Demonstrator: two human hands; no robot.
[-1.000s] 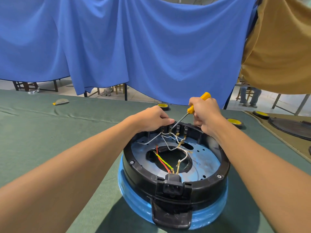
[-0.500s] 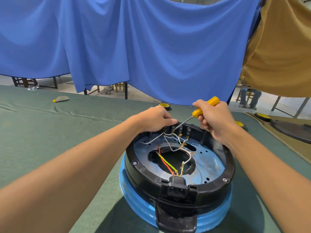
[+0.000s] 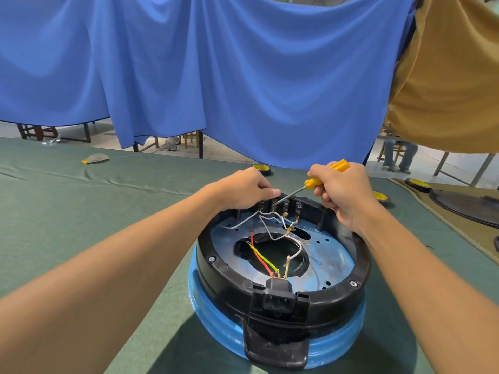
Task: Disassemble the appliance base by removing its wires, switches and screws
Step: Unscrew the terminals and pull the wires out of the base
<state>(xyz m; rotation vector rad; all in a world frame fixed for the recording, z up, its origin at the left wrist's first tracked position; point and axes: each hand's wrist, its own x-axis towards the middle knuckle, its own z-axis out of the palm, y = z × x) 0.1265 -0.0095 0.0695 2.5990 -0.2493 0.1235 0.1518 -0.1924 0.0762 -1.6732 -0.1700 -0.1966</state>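
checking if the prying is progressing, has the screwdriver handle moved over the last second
Yes. The right hand has swung the screwdriver handle rightward and outward from the appliance base rim, flattening the shaft, while its tip stays at the switches.

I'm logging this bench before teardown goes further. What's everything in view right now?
appliance base: 1, black rim on blue body, near centre of table
power socket: 1, black, near rim
wires: several, white, red, yellow-green, loose inside base
switches: a row, black, far rim
screwdriver: 1, yellow handle, tip at switches
tape rolls: 3, yellow and black, far table
table: 1, green cloth
curtain: 1, blue, behind
left hand: on far rim
right hand: gripping screwdriver
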